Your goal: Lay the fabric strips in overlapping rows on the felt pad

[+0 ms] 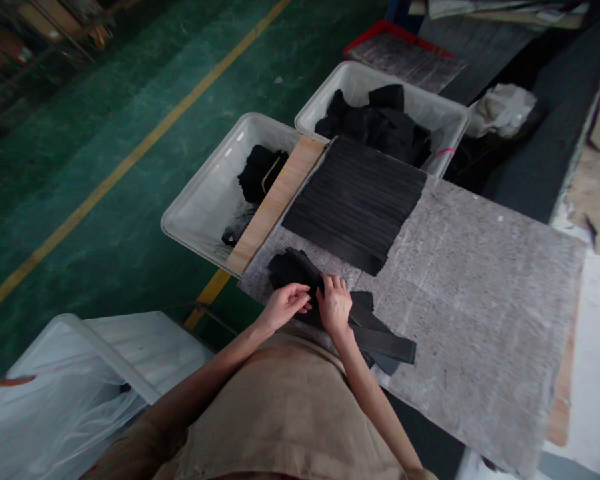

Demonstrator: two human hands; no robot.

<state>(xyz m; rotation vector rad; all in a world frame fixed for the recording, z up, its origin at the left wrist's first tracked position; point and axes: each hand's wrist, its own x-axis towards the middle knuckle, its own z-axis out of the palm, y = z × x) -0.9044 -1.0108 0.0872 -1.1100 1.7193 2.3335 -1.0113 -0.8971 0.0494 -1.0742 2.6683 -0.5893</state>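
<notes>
A loose, fanned pile of flat black strips (385,343), cloth-like in look, lies at the near edge of the grey speckled board (485,287). My right hand (336,303) is closed over the pile's middle, its fingers curled round a black strip. Just to the left, my left hand (289,305) is half curled with its fingers apart, beside the same strips, and nothing shows in it. Beyond both hands, a neat row of overlapping black strips (355,200) covers the far left part of the board.
A wooden plank (280,200) runs along the board's left edge. White tubs with black pieces stand beyond it, one on the left (195,193) and one at the back (453,120). A white bin (115,353) with clear plastic is at lower left. Green floor bears a yellow line.
</notes>
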